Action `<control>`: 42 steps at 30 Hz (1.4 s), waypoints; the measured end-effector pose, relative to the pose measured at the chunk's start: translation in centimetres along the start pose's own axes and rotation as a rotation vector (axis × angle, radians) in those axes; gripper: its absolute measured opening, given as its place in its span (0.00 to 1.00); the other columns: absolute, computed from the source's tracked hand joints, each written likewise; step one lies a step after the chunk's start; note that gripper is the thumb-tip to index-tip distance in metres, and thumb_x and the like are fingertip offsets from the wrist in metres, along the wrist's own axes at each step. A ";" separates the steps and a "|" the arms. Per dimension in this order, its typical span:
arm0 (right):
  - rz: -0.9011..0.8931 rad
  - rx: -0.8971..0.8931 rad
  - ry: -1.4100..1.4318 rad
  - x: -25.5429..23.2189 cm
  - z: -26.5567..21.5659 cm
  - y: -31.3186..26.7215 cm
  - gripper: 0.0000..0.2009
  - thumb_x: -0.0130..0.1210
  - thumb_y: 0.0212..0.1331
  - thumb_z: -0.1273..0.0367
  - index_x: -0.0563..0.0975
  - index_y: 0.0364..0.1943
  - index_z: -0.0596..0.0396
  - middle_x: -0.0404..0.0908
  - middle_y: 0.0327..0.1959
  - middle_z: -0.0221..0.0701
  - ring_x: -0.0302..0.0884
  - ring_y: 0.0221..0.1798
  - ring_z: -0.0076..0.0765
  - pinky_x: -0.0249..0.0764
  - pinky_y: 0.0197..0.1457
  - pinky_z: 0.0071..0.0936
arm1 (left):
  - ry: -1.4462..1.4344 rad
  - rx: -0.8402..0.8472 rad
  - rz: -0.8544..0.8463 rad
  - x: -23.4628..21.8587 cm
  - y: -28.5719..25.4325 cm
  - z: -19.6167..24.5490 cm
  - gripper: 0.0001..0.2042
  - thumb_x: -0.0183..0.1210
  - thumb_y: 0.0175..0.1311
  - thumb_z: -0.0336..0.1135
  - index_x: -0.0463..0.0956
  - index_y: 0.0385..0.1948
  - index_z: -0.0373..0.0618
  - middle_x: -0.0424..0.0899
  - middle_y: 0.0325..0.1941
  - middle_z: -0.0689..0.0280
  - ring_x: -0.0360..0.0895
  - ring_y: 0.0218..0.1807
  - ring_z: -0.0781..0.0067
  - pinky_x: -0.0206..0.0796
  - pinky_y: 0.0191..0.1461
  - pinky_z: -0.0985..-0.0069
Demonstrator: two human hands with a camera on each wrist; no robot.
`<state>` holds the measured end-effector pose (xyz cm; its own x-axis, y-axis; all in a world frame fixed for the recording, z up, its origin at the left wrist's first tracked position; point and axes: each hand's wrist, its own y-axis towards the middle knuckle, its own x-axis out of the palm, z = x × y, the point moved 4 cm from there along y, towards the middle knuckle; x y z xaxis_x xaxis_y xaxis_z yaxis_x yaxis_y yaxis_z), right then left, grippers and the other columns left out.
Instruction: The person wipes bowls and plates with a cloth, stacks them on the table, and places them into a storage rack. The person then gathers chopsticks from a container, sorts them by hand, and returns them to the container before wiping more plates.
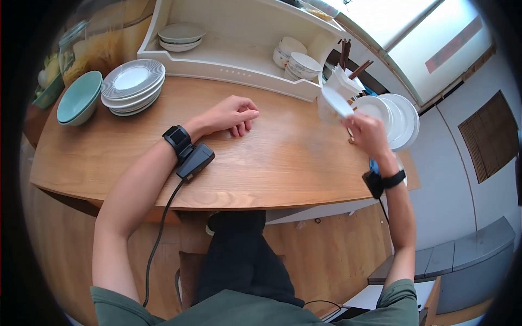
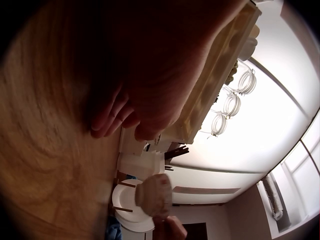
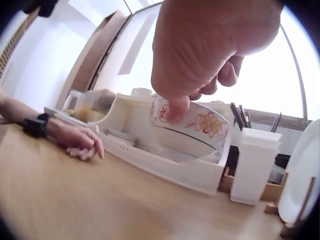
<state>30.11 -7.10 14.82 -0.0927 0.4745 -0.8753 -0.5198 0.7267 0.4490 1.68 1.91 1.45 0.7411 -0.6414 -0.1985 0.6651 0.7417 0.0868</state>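
At the right side of the table, my right hand (image 1: 370,133) pinches the rim of a white bowl (image 3: 200,131) with a red and yellow flower pattern. The bowl is held tilted in the air, thumb on its outer wall, in front of the shelf's right end. My left hand (image 1: 231,115) rests near the middle of the wooden table (image 1: 261,168), fingers loosely curled with nothing in them. Closest to the held bowl are a white chopstick holder (image 3: 254,167) and white plates (image 1: 405,122) standing in a wooden rack.
Along the back runs a white shelf (image 1: 234,75) holding small plates (image 1: 182,33) at its left and stacked bowls (image 1: 304,64) at its right. Several grey-rimmed plates (image 1: 132,81) and green bowls (image 1: 80,100) stand on the table's left side. A black cable (image 1: 157,239) trails from the left wrist.
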 end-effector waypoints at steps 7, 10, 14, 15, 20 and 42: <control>0.139 -0.015 -0.037 2.0 3.0 13.7 0.07 0.58 0.56 0.65 0.83 0.32 0.51 0.80 0.26 0.39 0.77 0.28 0.46 0.73 0.32 0.35 | -0.044 0.010 -0.009 -0.1 0.3 -0.5 0.16 0.50 0.69 0.39 0.70 0.47 0.34 0.79 0.27 0.62 0.77 0.22 0.78 0.70 0.22 0.84; 0.100 0.075 -0.135 4.7 4.7 17.9 0.12 0.57 0.56 0.59 0.84 0.34 0.50 0.82 0.30 0.39 0.80 0.35 0.48 0.75 0.39 0.38 | -0.069 0.002 -0.002 -0.2 0.2 -0.5 0.16 0.50 0.69 0.39 0.70 0.47 0.33 0.79 0.27 0.62 0.77 0.22 0.78 0.70 0.21 0.83; 0.015 0.155 -0.176 7.6 6.4 21.5 0.13 0.56 0.56 0.57 0.84 0.36 0.48 0.83 0.32 0.40 0.81 0.38 0.47 0.76 0.42 0.39 | -0.098 -0.014 -0.009 -0.2 0.1 -0.4 0.16 0.50 0.69 0.39 0.70 0.47 0.33 0.78 0.26 0.62 0.76 0.21 0.79 0.70 0.21 0.83; 0.017 0.166 -0.183 8.1 6.8 22.1 0.12 0.56 0.56 0.57 0.84 0.36 0.48 0.83 0.32 0.41 0.81 0.38 0.47 0.76 0.42 0.40 | -0.093 -0.014 -0.010 -0.2 0.1 -0.4 0.16 0.50 0.69 0.38 0.70 0.47 0.33 0.78 0.26 0.62 0.76 0.21 0.79 0.70 0.21 0.83; -0.010 0.219 -0.222 10.9 9.0 24.3 0.13 0.56 0.56 0.57 0.83 0.36 0.48 0.83 0.34 0.42 0.80 0.40 0.49 0.75 0.44 0.42 | -0.106 -0.026 0.001 -0.2 0.1 -0.1 0.16 0.50 0.69 0.38 0.70 0.48 0.33 0.78 0.27 0.63 0.76 0.22 0.79 0.71 0.21 0.83; -0.185 0.300 -0.132 15.6 12.0 25.6 0.15 0.58 0.53 0.58 0.83 0.39 0.52 0.82 0.39 0.43 0.80 0.44 0.50 0.74 0.48 0.39 | -0.110 -0.013 0.003 -0.3 0.0 0.0 0.15 0.50 0.69 0.37 0.70 0.47 0.32 0.77 0.26 0.63 0.76 0.21 0.78 0.71 0.20 0.82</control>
<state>25.58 24.91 14.81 0.0999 0.3672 -0.9248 -0.2439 0.9101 0.3350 1.48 2.07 1.47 0.7492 -0.6562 -0.0903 0.6621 0.7456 0.0749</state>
